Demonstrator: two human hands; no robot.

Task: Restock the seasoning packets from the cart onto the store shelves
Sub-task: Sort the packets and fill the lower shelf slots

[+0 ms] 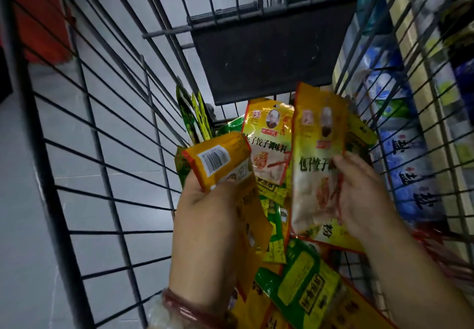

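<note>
Nearest: loose yellow/green seasoning packets [305, 285] lie piled in the cart [110, 164] bottom, overlapping.

Left hand [207, 215] is curled round a small stack of yellow packets [218, 162], barcode side up, thumb on top near the lower edge. Red bracelet [184, 310] on that wrist.

Right hand [364, 195] pinches one yellow dumpling-seasoning packet [318, 159] by its right edge, roughly upright w/ top tilted toward the cart's far end, above the pile. Both hands are grasping pkts, neither released.

Behind those, another same-type packet [266, 141] stands face-up against the far end, green packets [195, 115] wedged beside it, below the dark flap [269, 54].

Handling, prob.: pkts look light, thin, floppy, glossy film, so likely slippery when stacked. Best taken by a side or the sealed top edge, or squared into a stack and pinched across the middle; a loose fan could slide apart.

Far right, thru the wire: store shelves [420, 113] w/ blue-white bags [407, 174]. Seasoning not shelved yet.
</note>
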